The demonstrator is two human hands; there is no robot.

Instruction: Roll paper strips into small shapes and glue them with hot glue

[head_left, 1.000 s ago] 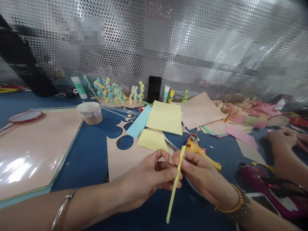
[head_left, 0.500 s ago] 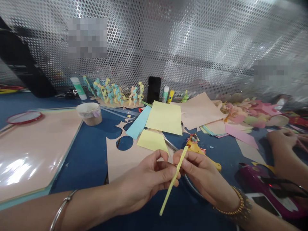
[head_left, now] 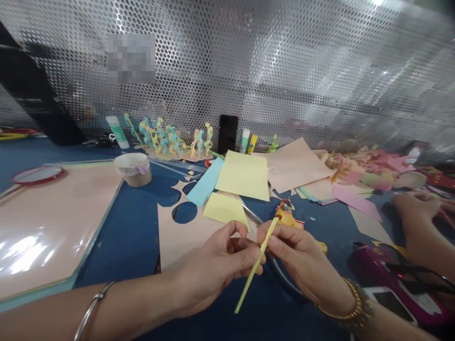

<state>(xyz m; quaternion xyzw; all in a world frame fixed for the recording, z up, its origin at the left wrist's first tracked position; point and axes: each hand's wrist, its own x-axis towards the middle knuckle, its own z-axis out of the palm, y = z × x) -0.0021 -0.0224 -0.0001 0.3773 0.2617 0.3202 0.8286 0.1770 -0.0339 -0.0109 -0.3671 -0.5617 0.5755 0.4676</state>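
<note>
A narrow folded strip of yellow paper (head_left: 249, 282) slants between my two hands above the blue table. My left hand (head_left: 222, 265) pinches it near its middle between thumb and fingers. Higher up, my right hand (head_left: 296, 251) is closed on the same strip with thumb and forefinger. Just beyond my fingers lie a small yellow sheet (head_left: 225, 208), a larger yellow sheet (head_left: 243, 175) and a blue paper piece (head_left: 206, 182). Under them is a pink sheet (head_left: 181, 241) with round cut-outs. Yellow-handled scissors (head_left: 288, 219) rest partly hidden behind my right hand.
Pink paper in a clear sleeve (head_left: 53, 222) covers the left. A tape-like cup (head_left: 133, 170) stands beside it. Paper spirals (head_left: 167, 139), a phone (head_left: 227, 134) and glue sticks (head_left: 245, 140) line the back. At right are another person's hands (head_left: 419, 213) and a purple device (head_left: 394, 279).
Both hands keep their hold on the yellow strip. Its lower end has shifted very slightly up and left; the view has moved a little.
</note>
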